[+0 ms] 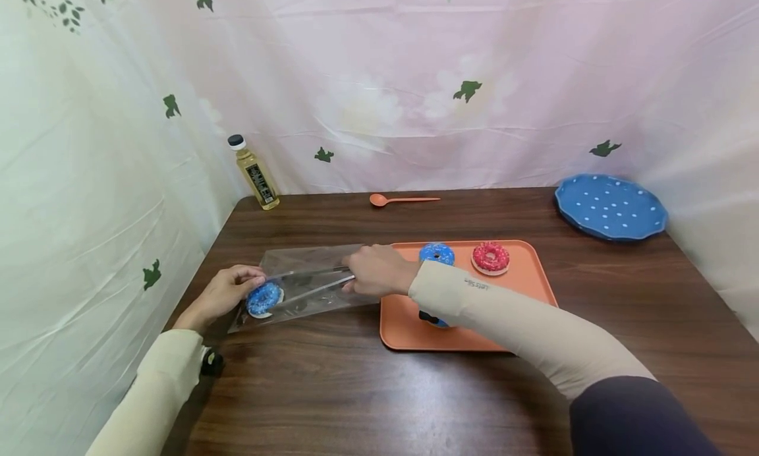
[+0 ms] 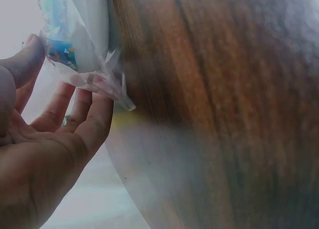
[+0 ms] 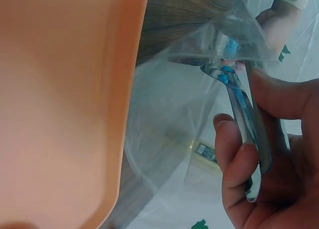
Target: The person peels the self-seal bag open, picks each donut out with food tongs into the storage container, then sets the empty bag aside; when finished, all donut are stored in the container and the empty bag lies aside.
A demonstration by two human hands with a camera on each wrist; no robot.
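A blue sprinkled doughnut [image 1: 270,292] lies inside a long clear plastic bag [image 1: 340,299], at its left end. My left hand [image 1: 222,294] pinches the bag there, with thumb and fingers at the doughnut's edge; in the left wrist view the bag's crumpled corner [image 2: 117,87] rests against the fingertips. From the bag's open right end, my right hand [image 1: 382,271] grips metal tongs [image 3: 242,109]. The tongs' arms reach into the bag toward the doughnut, and blue shows along the metal in the right wrist view.
An orange tray [image 1: 536,288] holds a blue doughnut [image 1: 435,248], a red doughnut [image 1: 491,258] and another mostly hidden beneath my right forearm. Behind stand a bottle of yellow liquid [image 1: 256,176], an orange spoon [image 1: 379,199] and a blue dotted plate [image 1: 611,205].
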